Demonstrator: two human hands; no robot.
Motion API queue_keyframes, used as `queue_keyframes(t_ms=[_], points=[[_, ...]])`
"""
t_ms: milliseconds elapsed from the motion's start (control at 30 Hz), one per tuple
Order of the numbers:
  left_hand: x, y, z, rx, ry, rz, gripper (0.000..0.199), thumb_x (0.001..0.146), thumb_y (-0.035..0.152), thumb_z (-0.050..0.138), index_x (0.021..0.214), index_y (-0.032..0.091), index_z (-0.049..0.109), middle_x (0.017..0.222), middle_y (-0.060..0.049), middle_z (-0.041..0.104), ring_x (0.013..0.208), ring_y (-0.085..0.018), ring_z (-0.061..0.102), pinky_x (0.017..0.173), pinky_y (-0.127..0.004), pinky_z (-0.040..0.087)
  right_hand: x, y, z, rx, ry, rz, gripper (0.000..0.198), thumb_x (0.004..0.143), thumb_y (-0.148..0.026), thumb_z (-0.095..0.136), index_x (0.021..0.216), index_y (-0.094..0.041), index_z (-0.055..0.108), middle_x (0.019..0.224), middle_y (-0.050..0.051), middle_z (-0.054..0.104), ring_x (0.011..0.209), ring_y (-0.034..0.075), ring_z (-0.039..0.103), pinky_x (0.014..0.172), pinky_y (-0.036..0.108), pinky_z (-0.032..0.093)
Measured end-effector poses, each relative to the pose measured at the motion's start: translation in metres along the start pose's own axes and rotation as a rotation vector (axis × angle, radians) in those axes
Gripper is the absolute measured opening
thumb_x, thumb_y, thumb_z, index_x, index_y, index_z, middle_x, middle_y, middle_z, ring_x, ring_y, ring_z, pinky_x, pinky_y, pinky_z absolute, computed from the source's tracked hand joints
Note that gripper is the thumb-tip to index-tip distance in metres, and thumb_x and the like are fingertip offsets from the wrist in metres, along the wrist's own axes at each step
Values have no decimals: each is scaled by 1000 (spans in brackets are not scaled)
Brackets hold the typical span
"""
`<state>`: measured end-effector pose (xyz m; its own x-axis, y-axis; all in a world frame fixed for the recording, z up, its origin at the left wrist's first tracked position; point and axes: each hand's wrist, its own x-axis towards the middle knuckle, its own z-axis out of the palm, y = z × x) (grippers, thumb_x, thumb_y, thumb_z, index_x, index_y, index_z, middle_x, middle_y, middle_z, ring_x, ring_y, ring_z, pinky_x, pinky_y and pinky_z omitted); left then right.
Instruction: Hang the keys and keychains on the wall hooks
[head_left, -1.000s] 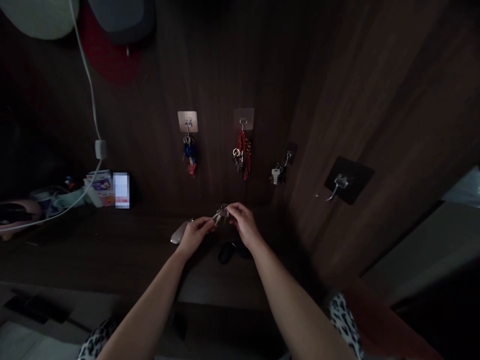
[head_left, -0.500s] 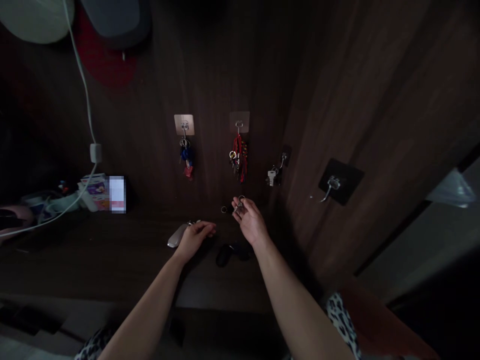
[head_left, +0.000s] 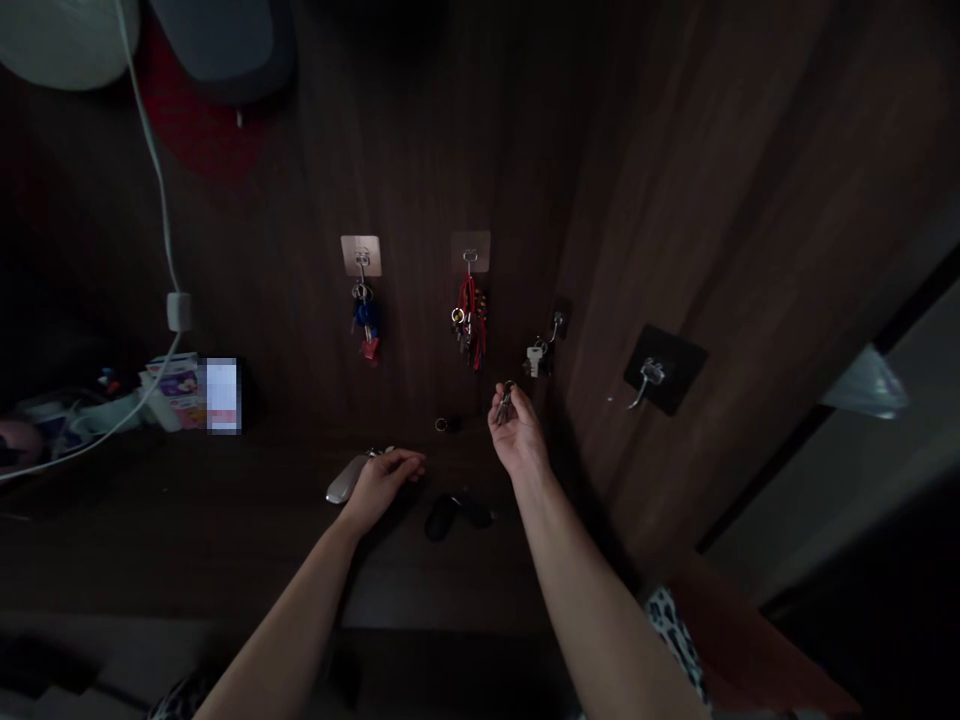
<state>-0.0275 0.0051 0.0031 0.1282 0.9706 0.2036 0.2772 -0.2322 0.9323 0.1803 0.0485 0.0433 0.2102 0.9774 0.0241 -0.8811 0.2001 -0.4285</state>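
Observation:
My right hand is raised over the right part of the shelf, palm up. Its fingers are closed on a small bunch of keys with a ring at the top. Low over the shelf is my left hand, fingers together and nothing visible in them. A smooth grey key case lies beside it, partly covered by the hand. Between my hands is a black object, too dark to name. Farther back, a small ring with a dark piece rests near the wall.
Blue and red keys and a red-corded key bunch hang from wall hooks. More keys hang in the corner. A bare hook is on the right panel. Small boxes and a white cable are at left.
My right hand has moved right with the keys, toward the corner, and its fingers have closed more around them. My left hand stays by the grey case. The view has shifted slightly.

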Motion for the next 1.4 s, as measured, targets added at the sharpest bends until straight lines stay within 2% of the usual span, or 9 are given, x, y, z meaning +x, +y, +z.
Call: queue_keyframes(t_ms=[200, 400, 533, 767, 1233, 1400], points=[[0, 0, 1, 46, -2, -6, 34, 75, 45, 53, 89, 18, 68, 76, -3, 68, 74, -16, 61, 70, -27, 46, 19, -13, 21, 74, 23, -1, 10, 80, -13, 55, 76, -19, 62, 72, -4, 70, 62, 5, 63, 52, 13, 51], [-1, 3, 0, 58, -9, 4, 34, 74, 47, 53, 87, 18, 68, 75, -3, 67, 74, -17, 60, 71, -28, 46, 40, -25, 35, 78, 34, -58, 10, 80, -16, 56, 75, -22, 62, 76, -5, 69, 71, 6, 64, 57, 15, 53], [-2, 3, 1, 46, -1, 2, 34, 74, 46, 55, 87, 18, 68, 74, -3, 67, 74, -17, 61, 71, -29, 46, 49, -29, 45, 88, 89, -47, 14, 83, -18, 53, 73, -22, 62, 75, -5, 69, 70, 6, 65, 54, 15, 51], [-1, 3, 2, 50, -5, -12, 33, 73, 45, 55, 87, 18, 68, 77, -3, 68, 74, -17, 61, 73, -28, 46, 60, -32, 59, 138, 107, -60, 18, 85, -23, 51, 71, -22, 61, 70, -6, 68, 66, 5, 63, 49, 14, 48], [0, 0, 2, 50, -11, 3, 32, 74, 46, 55, 87, 19, 68, 72, -2, 66, 77, -18, 62, 75, -30, 46, 65, -30, 36, 84, 129, -79, 21, 85, -24, 50, 67, -23, 59, 66, -7, 66, 55, 5, 58, 49, 16, 48], [-1, 4, 2, 58, -19, -2, 33, 74, 46, 54, 88, 19, 68, 74, -3, 67, 76, -18, 62, 74, -30, 47, 61, -24, 22, 38, 123, -97, 14, 81, -29, 56, 69, -24, 60, 65, -6, 65, 59, 6, 59, 51, 16, 49]])
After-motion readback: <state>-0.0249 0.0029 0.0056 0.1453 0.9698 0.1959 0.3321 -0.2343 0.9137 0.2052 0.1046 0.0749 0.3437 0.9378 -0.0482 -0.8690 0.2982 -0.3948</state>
